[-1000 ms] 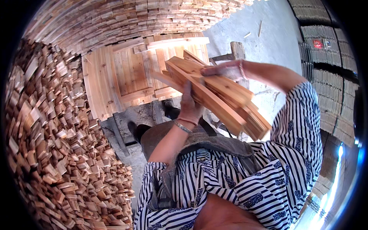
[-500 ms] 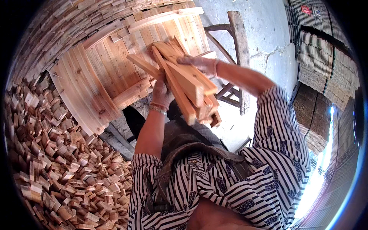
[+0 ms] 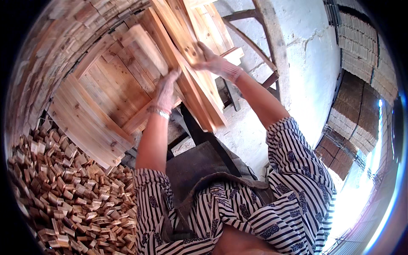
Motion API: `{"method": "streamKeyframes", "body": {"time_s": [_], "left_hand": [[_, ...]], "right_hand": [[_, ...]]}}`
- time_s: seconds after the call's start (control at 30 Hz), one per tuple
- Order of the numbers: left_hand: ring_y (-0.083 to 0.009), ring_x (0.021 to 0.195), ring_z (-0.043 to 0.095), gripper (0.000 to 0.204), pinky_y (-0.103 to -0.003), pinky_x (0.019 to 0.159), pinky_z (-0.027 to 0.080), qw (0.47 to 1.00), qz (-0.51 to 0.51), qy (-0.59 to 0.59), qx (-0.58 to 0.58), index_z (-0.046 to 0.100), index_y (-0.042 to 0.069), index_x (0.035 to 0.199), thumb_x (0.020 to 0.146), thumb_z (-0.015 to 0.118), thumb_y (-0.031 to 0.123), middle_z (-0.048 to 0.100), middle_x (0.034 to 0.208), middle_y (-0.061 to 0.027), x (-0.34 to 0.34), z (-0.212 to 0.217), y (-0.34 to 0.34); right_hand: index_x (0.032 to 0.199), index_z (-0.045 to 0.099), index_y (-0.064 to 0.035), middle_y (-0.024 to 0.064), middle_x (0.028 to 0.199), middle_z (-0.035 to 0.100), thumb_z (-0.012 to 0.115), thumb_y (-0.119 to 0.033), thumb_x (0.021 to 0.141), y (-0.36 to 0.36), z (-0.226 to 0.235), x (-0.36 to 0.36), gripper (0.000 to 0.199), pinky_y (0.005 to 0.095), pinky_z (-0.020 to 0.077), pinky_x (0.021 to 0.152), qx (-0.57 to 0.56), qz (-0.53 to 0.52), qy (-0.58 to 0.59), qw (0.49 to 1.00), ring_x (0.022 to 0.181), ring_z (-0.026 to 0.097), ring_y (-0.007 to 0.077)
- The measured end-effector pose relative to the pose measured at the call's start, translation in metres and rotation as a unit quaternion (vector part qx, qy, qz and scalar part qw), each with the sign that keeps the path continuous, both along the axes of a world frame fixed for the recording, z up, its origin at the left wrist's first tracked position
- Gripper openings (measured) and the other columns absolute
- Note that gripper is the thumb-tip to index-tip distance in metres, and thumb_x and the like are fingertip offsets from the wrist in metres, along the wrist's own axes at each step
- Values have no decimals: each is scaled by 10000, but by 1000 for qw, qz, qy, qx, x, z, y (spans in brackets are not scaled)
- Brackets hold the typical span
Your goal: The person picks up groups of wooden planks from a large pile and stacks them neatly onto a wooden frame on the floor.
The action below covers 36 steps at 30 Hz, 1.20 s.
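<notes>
A loose bundle of long wooden slats point(image 3: 180, 57) lies between my two hands over the wooden bench, tilted with its near ends toward my lap. My left hand point(image 3: 165, 91), in a thin pale glove, grips the bundle's left side. Against its right side presses my right hand point(image 3: 216, 63), gloved as well, its fingers lying over a slat. One shorter slat point(image 3: 146, 49) sticks out, blurred, beyond my left hand. Beneath is the wooden bench point(image 3: 112, 85), made of planks with raised rails. The bundle hides part of its top.
A heap of small wood offcuts point(image 3: 80, 191) covers the floor at left. Behind the bench stands a wall of stacked wood pieces point(image 3: 46, 55). A rough timber frame point(image 3: 272, 38) stands right of the bench, before a pale wall point(image 3: 308, 55). Tied stacks of thin slats point(image 3: 355, 106) stand far right.
Both hands have moved the slats away from my body and over the bench. The bundle's far ends now reach the top of the view, and the short slat has swung outward.
</notes>
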<state>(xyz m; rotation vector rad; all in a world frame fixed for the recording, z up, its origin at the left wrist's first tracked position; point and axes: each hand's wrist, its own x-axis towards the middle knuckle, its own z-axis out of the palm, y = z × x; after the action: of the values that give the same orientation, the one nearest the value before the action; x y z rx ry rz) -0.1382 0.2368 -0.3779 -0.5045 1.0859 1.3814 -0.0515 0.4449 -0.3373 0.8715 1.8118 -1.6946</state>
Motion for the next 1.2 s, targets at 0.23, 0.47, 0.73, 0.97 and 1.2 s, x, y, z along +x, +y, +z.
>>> {"method": "streamKeyframes", "body": {"time_s": [0.23,0.47,0.73,0.97,1.2], "left_hand": [[-225,1188,587,613,-360,1018,473,990,-43,78,-107,552,1,1390,898,725,323,578,1361,-129,-33,-49,9],[-322,1441,372,972,-406,1188,302,871,-210,262,-358,254,-22,1559,867,723,474,412,1519,-279,-38,-8,86],[-358,1335,478,1043,-444,1155,347,868,-102,285,-394,309,-99,1481,720,879,329,442,1457,-320,-66,-48,6],[-356,1335,473,1082,-428,1059,456,838,-78,420,-340,132,-100,1529,798,792,347,465,1418,-302,-115,2,-103],[-414,1241,496,1105,-387,1089,413,553,-231,552,-580,247,-44,1497,708,835,459,402,1420,-254,-95,-123,-158]], "right_hand": [[1547,264,-154,263,1518,280,694,-532,862,-41,-51,-10,893,544,305,1154,386,40,-170,906,1432,285,450],[1447,391,-157,236,1446,347,757,-424,813,-41,-72,2,780,539,332,1124,458,13,-98,884,1381,351,428],[1372,472,-1,201,1149,613,798,-341,779,-27,-33,11,757,383,526,915,284,-76,-115,949,1015,632,341],[1428,382,3,201,1248,615,825,-337,764,-145,-41,-15,868,395,487,1003,240,-172,-67,953,1162,610,347],[1510,227,-74,243,1386,508,732,-426,819,-193,-108,-69,926,471,485,1008,350,11,-182,919,1215,566,404]]}}
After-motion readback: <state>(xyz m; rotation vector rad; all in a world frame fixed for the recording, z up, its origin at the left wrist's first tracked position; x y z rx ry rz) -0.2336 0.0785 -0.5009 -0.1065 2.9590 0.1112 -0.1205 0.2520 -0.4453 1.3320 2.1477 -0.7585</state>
